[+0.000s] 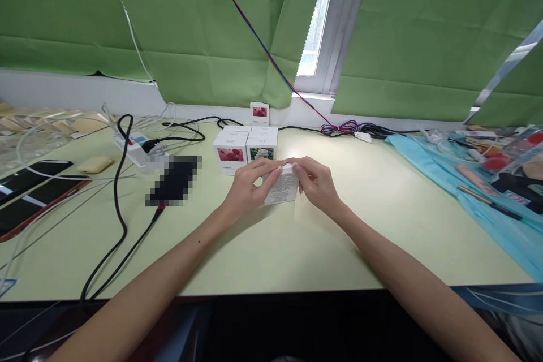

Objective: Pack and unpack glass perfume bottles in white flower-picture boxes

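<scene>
A small white box (281, 188) with fine printed text on its near side stands upright on the pale table, between my two hands. My left hand (251, 184) grips its top left edge, thumb on the near side and fingers over the top. On the right, my right hand (314, 182) pinches the top right corner in the same way. Just behind stand several white boxes, one with a red flower picture (231, 155) and one with a white flower picture (262, 153). Another small box with red flowers (259, 113) stands against the wall.
Phones (42, 195), a power strip (138, 150) and black and white cables lie at the left, near a pixelated dark object (175, 180). Bundled wires (345, 126) run along the wall. Blue sheeting (449, 181) with a pen (487, 202) and other items covers the right.
</scene>
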Demonstrator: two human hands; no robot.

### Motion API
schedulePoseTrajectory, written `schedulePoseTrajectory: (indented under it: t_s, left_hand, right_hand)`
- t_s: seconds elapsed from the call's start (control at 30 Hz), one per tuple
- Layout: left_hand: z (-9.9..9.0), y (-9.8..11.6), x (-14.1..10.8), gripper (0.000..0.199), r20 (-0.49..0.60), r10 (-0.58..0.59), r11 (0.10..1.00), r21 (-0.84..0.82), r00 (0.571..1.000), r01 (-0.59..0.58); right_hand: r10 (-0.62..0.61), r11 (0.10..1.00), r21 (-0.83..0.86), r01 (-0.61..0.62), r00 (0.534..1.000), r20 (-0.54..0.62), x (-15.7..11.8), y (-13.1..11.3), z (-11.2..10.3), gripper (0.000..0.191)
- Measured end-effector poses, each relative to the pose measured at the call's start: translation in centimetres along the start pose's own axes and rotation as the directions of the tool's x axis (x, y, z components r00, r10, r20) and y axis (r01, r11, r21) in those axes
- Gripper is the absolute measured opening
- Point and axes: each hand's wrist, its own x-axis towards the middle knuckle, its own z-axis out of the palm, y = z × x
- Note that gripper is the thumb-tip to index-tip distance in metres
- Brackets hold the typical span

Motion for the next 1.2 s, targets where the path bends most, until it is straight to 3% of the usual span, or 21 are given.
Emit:
schedulePoseTrajectory:
  t_s: [1.2]
  left_hand:
    - [-0.02,0.57,0.08,0.026,0.031,-0.142,0.987,-0.074,0.989,0.144]
  right_hand:
    - [0.037,0.998,0.041,-0.038,0.999,0.024,0.14,-0.35,0.10,0.034]
